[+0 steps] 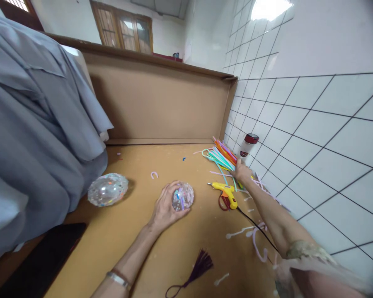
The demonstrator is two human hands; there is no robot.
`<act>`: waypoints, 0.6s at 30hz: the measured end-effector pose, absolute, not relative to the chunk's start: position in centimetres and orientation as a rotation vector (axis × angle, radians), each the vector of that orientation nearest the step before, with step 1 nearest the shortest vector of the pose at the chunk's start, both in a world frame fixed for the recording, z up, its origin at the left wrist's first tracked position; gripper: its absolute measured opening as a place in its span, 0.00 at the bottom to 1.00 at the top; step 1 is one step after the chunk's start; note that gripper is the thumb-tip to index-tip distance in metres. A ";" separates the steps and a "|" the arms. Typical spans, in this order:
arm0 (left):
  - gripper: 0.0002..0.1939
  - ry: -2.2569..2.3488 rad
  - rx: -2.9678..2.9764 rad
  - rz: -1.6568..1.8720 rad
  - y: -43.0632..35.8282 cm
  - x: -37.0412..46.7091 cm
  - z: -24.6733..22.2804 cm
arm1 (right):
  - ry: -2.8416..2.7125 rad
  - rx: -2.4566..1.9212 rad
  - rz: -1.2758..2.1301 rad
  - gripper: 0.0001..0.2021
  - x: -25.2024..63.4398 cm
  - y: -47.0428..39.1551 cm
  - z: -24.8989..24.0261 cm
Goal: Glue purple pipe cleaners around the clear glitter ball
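Observation:
My left hand (165, 205) is curled around a small clear ball (184, 196) with bits of purple, pink and blue on it, holding it against the tabletop. Further right, near the tiled wall, my right hand (243, 172) has its fingers closed at the near end of a bundle of coloured pipe cleaners (221, 156) in orange, mint, white and lilac; the fingertips are partly hidden. Just below that bundle lies a yellow hot glue gun (225, 193) with a black cord. Red-handled scissors (224, 202) are partly under it.
A larger clear ball (108, 189) sits at left beside grey cloth (43, 103). A red-lidded jar (248, 145) stands by the tiled wall (329, 157). A dark purple tassel (202, 265), a curled lilac piece (154, 175) and dried glue strands (239, 232) lie on the table (136, 161).

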State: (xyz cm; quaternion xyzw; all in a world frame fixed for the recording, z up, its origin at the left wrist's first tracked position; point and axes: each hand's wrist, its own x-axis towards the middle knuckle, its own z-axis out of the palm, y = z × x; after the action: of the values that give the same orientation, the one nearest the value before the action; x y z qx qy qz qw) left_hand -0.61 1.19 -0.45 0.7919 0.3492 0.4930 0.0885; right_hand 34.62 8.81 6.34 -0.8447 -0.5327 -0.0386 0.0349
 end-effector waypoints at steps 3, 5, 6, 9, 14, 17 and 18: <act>0.41 1.032 2.352 1.471 1.2 -0.5 -0.4 | -1.646 -2.587 -0.099 0.31 35.0 8.3 6.8; 0.40 1.029 2.351 1.480 1.1 -0.5 -0.3 | -1.689 -2.576 -0.080 0.37 34.5 8.1 6.9; 0.39 1.032 2.348 1.480 1.1 -0.4 -0.4 | -1.707 -2.580 -0.080 0.40 34.2 8.1 6.8; 0.38 1.045 2.339 1.484 1.0 -0.4 -0.5 | -1.726 -2.594 -0.106 0.48 32.9 8.2 6.2; 0.39 1.039 2.364 1.497 1.0 -0.5 -0.6 | -1.608 -2.593 -0.210 0.38 32.9 8.4 6.4; 0.39 1.030 2.371 1.495 1.1 -0.5 -0.4 | -1.619 -2.538 -0.355 0.31 33.7 7.8 7.1; 0.39 1.027 2.366 1.496 1.1 -0.4 -0.4 | -1.648 -2.511 -0.404 0.30 34.0 7.4 7.3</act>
State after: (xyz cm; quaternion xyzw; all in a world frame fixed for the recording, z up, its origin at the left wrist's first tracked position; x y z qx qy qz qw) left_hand -0.44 1.12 -0.40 0.7911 0.3433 0.5000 0.0798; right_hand 33.99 7.44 7.28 -0.8273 -0.5429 -0.1330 0.0554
